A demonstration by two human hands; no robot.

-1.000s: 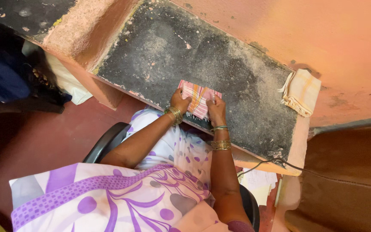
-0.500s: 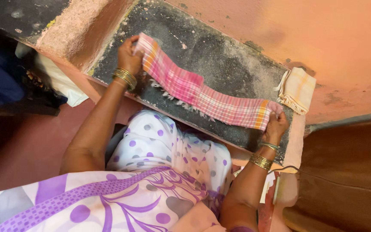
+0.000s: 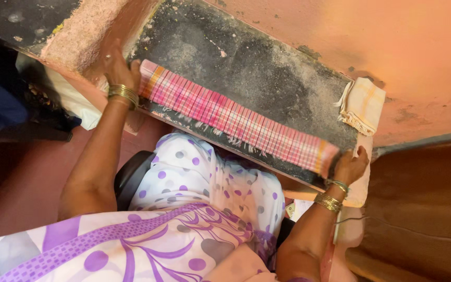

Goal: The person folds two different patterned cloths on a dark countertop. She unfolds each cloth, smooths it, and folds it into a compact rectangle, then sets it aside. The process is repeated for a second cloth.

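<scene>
Nearest the camera is the person's lap in white cloth with purple dots and swirls [image 3: 204, 183], seated on a dark chair [image 3: 131, 175]; from there both arms reach out wide. The left hand [image 3: 116, 65] is closed on one end of a pink checked cloth [image 3: 233, 120], and the right hand [image 3: 352, 166] is closed on the other end, gold bangles on each wrist; the cloth is folded into a long narrow band and pulled straight between them, lying along the front edge of the dark stone shelf [image 3: 257, 62] with its frayed fringe hanging just over the lip.

It looks light, thin and soft, likely to sag or unfold once slack, and not slippery or fragile; the short ends, pinched through all the layers, seem the sound places to hold, since a grip in the middle would let the folds slide apart.

The shelf is rough, speckled and dusty, so the cloth may pick up grit; at its far right corner lies a folded cream cloth [image 3: 363, 106], well apart from the pink one. Behind rises a stained orange wall [image 3: 392, 36]; the floor below is dark red.
</scene>
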